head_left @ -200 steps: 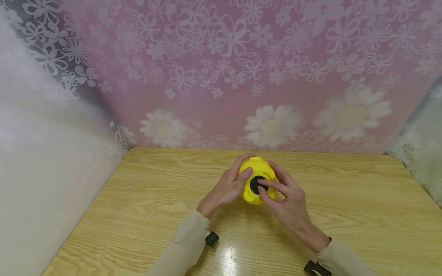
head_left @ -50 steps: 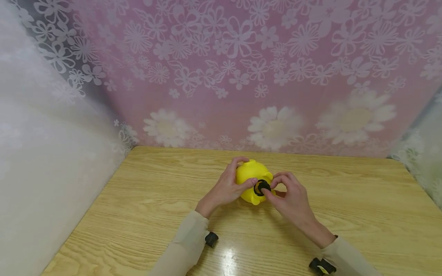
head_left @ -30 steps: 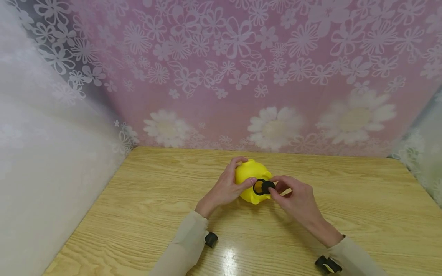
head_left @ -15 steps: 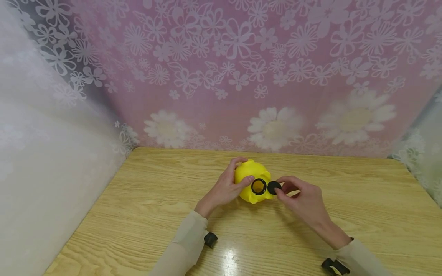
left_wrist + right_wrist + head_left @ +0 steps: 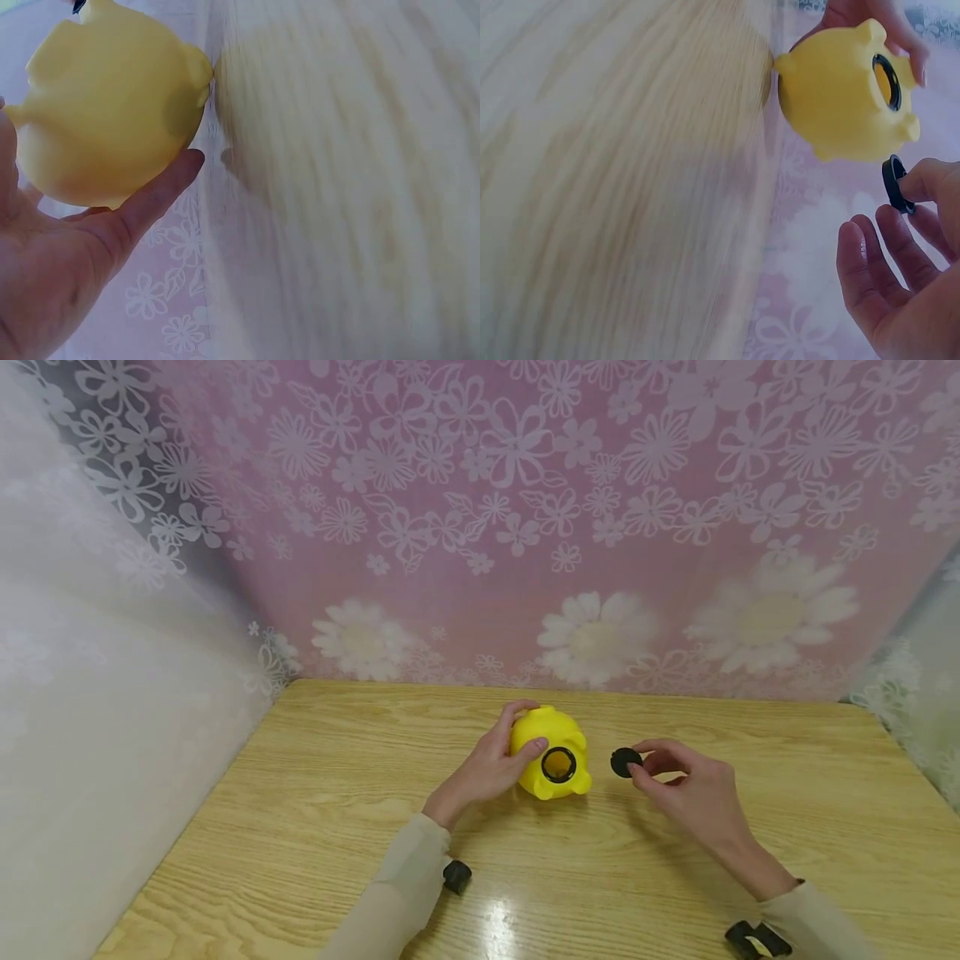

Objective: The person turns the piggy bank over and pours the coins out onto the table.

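A round yellow piggy bank [image 5: 551,735] with stubby feet lies on its side, its underside facing me. My left hand [image 5: 491,768] grips it from the left, thumb beside a black-ringed round hole [image 5: 558,765]. The hole is uncovered, with an orange-yellow inside. My right hand [image 5: 693,789] pinches a round black plug [image 5: 626,762] between thumb and finger, apart from the bank and to its right. In the right wrist view the plug [image 5: 894,184] is seen nearly edge-on below the piggy bank [image 5: 840,94]. The left wrist view shows my left palm [image 5: 67,255] against the bank's yellow side [image 5: 112,105].
The wood-grain table [image 5: 337,860] runs back to a pink flowered curtain [image 5: 480,527]. A pale curtain [image 5: 97,735] hangs along the left side. Black camera mounts [image 5: 457,877] sit at both wrists.
Earlier the black plug covered the hole. My right hand has pulled it out and carried it to the right. The left hand keeps holding the piggy bank, which has turned slightly.
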Available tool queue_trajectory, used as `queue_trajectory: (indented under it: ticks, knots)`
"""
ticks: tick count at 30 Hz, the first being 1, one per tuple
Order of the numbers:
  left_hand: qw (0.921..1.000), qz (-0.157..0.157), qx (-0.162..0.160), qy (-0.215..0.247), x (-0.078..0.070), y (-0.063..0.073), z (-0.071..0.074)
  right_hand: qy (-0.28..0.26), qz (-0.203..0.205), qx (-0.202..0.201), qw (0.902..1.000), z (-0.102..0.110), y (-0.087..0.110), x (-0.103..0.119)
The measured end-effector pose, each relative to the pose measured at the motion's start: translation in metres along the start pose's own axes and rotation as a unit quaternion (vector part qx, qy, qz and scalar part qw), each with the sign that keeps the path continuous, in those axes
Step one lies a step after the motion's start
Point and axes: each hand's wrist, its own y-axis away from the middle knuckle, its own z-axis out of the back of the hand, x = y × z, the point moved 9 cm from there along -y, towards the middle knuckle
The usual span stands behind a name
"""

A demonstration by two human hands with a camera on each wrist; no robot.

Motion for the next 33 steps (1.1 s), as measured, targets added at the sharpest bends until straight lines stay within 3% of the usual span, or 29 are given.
queue_trajectory:
  ticks: [18, 26, 33]
  knots:
    - [0.9987, -0.039, 0.022, -0.022, -0.012, -0.009, -0.001, 0.049, -0.075, 0.023, 0.9957, 0.026, -0.001, -0.043]
    - [0.9964, -0.078, 0.034, 0.004, -0.026, -0.002, -0.005, 0.097, -0.11, 0.044, 0.9882, 0.038, 0.002, -0.073]
    - [0.9952, -0.081, 0.05, 0.025, -0.033, 0.004, -0.009, 0.126, -0.122, 0.075, 0.9816, 0.044, 0.0, -0.096]
